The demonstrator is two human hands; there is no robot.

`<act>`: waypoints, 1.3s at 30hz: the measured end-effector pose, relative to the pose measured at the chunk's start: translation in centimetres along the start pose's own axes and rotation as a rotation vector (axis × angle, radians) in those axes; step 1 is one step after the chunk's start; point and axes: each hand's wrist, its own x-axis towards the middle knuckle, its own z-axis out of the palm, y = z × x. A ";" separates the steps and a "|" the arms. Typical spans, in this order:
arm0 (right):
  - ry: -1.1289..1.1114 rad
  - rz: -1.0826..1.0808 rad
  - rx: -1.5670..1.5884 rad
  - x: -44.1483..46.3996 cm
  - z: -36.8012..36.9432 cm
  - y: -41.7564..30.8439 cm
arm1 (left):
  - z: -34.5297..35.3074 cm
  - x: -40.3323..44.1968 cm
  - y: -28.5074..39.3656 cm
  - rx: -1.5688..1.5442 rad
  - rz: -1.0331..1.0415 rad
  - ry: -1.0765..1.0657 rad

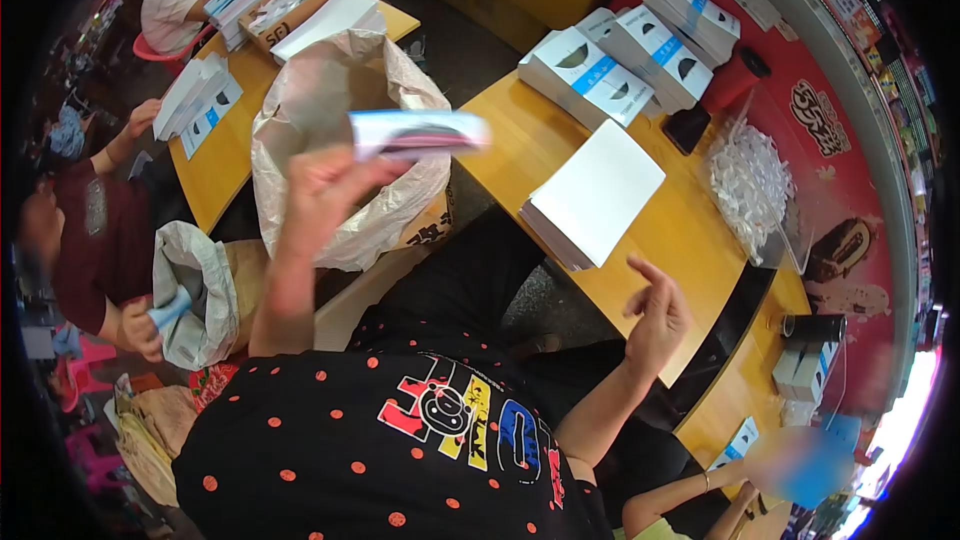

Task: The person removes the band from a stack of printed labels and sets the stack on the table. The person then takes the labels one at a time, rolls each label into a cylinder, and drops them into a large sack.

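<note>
My left hand (335, 178) is raised over a big whitish plastic bag (275, 130). It is closed on a folded printed card (375, 130), white with a blue edge and a dark curved shape, blurred by motion. On the right, my right hand (658, 315) hovers beside the table edge with fingers apart and nothing in them. Just beyond it, a stack of blank white cards (605, 195) lies on the yellow wooden table (500, 130). The inside of the bag is mostly hidden by my arm and the blur.
Bundles of printed cards (590, 75) and a dark phone (686, 128) lie at the table's far side. A clear box of small translucent plastic pieces (752, 180) stands to the right. Co-workers sit on the left and lower right; one's hand (140, 328) holds a card over a smaller bag (190, 280).
</note>
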 end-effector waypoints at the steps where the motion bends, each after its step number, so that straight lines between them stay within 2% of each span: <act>1: 0.002 -0.071 -0.096 0.3 1.1 -0.1 | -1.6 0.2 -0.4 0.220 0.098 0.105; 2: 0.001 -0.141 -0.194 0.6 2.1 -0.2 | -2.7 0.4 0.2 0.425 0.048 0.202; 3: -0.089 -0.125 -0.400 0.8 1.9 -0.4 | -3.2 0.7 0.2 0.634 0.109 0.280; 4: -0.082 -0.123 -0.401 0.8 2.1 -0.5 | -3.8 0.9 -0.4 0.633 0.113 0.275; 6: -0.172 -0.108 -0.711 0.8 3.0 -0.7 | -4.0 1.2 -1.3 1.000 -0.032 0.237; 7: -0.202 -0.079 -0.792 0.8 3.1 -0.7 | -3.8 1.3 -1.2 1.046 -0.229 0.157; 8: -0.198 -0.079 -0.794 0.8 2.9 0.1 | -3.7 1.2 -1.4 1.044 -0.226 0.155; 10: -0.226 -0.311 -0.863 0.7 2.4 2.2 | -3.3 0.9 -1.9 1.068 -0.193 0.062; 11: -0.252 -0.253 -0.844 0.5 2.4 2.0 | -3.1 1.0 -1.2 1.128 -0.314 -0.015; 12: -0.245 -0.249 -0.847 0.6 2.2 1.9 | -2.6 0.9 -0.4 1.127 -0.307 -0.020; 14: -0.242 -0.282 -0.808 0.5 2.4 1.9 | -1.2 0.0 1.8 0.694 -0.034 -0.051; 16: -0.233 -0.290 -0.801 0.3 2.5 1.9 | 2.1 -1.5 7.0 0.297 0.318 -0.254; 17: -0.216 -0.308 -0.793 0.4 2.7 2.0 | 2.7 -2.0 9.8 0.155 0.319 -0.580; 19: -0.227 -0.246 -0.796 0.5 2.9 2.1 | 6.8 -1.1 10.8 -0.367 0.818 -0.996; 20: -0.236 -0.223 -0.815 0.3 3.2 1.8 | 8.1 -2.1 11.5 -0.546 0.895 -1.093; 21: -0.235 -0.200 -0.836 0.3 3.3 1.3 | 9.6 -3.0 11.9 -0.675 0.978 -0.982; 22: -0.246 -0.138 -0.831 0.2 3.4 0.7 | 10.3 -4.1 12.5 -0.678 0.982 -0.981; 24: -0.245 -0.137 -0.832 -0.1 3.3 0.5 | 11.0 -5.7 14.2 -1.290 0.288 -1.068; 25: -0.250 -0.141 -0.823 0.0 3.2 0.6 | 10.4 -1.1 14.6 -1.130 0.544 -1.339; 26: -0.234 -0.168 -0.816 0.0 3.1 1.2 | 11.3 -2.8 14.5 -1.128 0.549 -1.352; 28: -0.199 -0.206 -0.807 0.0 2.9 1.9 | 13.7 -8.0 13.4 -1.716 0.223 -1.037; 30: -0.183 -0.239 -0.795 0.0 2.9 2.2 | 13.9 -8.0 13.4 -1.730 0.238 -1.097; 32: -0.145 -0.398 -0.767 0.1 2.9 2.2 | 13.8 -8.3 13.9 -1.876 0.113 -1.098; 33: -0.146 -0.399 -0.763 0.1 2.9 2.2 | 13.3 -7.0 13.9 -1.873 0.113 -1.096; 35: -0.139 -0.465 -0.754 0.2 3.0 2.2 | 12.1 -3.5 13.4 -1.529 0.212 -1.481; 39: -0.125 -0.466 -0.753 0.3 3.0 2.1 | 12.2 -3.7 13.9 -1.518 0.294 -1.407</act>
